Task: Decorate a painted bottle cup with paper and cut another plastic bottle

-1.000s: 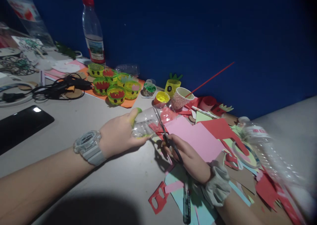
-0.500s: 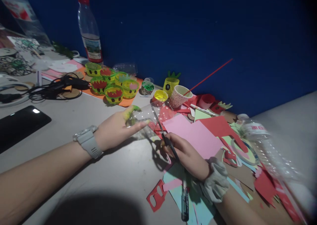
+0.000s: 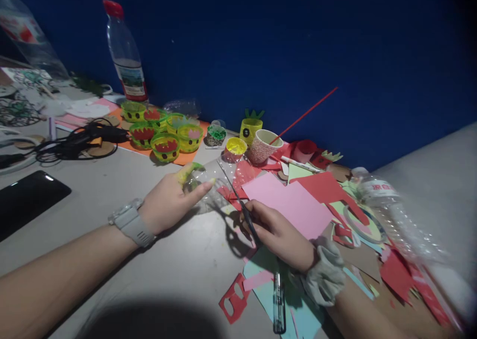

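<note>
My left hand [image 3: 172, 200], with yellow-green paint on its fingers, grips a clear piece of plastic bottle [image 3: 218, 180] between thumb and fingers. In my right hand [image 3: 274, 229] is a pair of black-handled scissors [image 3: 238, 197], its blades pointing up and left across the clear plastic. Whether the blades bite into the plastic cannot be made out. Just behind the plastic stand a small tub of yellow paint [image 3: 236, 147] and a patterned paper cup [image 3: 261, 149] with a red stick [image 3: 303, 115] leaning out. A pink sheet of paper [image 3: 285, 202] lies beside my right hand.
Several yellow-green decorated cups [image 3: 166, 147] stand on orange paper at the back left. A red-capped bottle [image 3: 126, 70] rises behind them. On the left lie a black phone [image 3: 33, 200] and cables [image 3: 82, 137]. Paper scraps [image 3: 234, 299], a pen [image 3: 278, 299] and a clear bottle [image 3: 395, 214] are on the right.
The view has shifted slightly. My left hand and the clear plastic have moved a little left, and the scissors' blades have shifted left with them. Both hands keep their hold.
</note>
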